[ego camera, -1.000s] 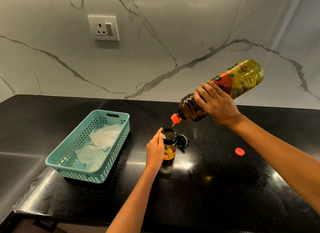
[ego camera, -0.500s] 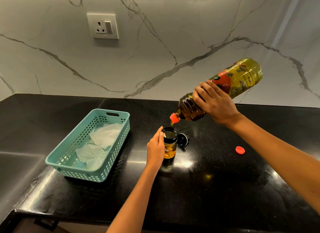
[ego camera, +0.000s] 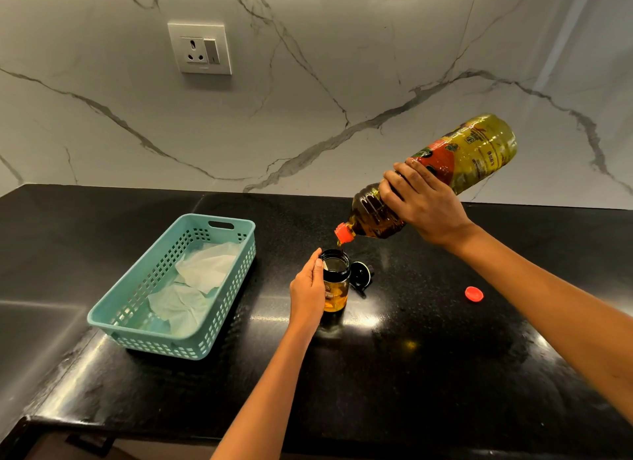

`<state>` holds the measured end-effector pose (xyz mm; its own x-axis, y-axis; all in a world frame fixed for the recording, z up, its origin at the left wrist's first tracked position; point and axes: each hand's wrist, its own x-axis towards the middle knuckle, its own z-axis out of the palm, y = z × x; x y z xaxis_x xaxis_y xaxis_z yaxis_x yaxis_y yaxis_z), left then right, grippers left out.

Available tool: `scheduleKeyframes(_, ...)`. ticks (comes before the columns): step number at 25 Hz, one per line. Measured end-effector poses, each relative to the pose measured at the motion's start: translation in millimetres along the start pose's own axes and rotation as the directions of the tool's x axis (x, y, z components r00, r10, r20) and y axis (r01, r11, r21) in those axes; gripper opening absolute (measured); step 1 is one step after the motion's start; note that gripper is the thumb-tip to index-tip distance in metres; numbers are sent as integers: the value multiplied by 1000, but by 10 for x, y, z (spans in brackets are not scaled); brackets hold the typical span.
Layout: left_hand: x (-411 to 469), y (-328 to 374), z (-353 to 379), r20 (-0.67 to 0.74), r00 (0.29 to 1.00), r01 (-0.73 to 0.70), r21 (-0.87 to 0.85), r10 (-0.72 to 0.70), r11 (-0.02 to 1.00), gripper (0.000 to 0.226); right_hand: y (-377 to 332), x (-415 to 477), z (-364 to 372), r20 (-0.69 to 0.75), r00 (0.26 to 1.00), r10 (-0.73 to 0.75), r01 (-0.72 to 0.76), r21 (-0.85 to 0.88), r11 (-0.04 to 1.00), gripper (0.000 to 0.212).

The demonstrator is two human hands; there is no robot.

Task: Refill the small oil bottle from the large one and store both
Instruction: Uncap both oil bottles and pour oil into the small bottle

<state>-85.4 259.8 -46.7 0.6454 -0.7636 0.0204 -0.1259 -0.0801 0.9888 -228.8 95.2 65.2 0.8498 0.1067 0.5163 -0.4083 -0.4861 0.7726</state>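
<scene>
Two-handed pouring, gripping the tilted large oil bottle (ego camera: 479, 148) with the right hand (ego camera: 424, 206), clasping the small oil bottle (ego camera: 337, 295) with the left hand (ego camera: 306, 288), just below the right hand.

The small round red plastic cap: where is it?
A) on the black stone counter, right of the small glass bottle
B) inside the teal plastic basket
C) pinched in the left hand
A: the small round red plastic cap lies on the black stone counter, right of the small glass bottle.
</scene>
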Motion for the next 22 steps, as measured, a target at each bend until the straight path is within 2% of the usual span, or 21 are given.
scheduleKeyframes(22,-17,42,-1,-7,1000,7,-11,-7,1000,37,24,24,-27,26,999,19,-19,1,1000,46)
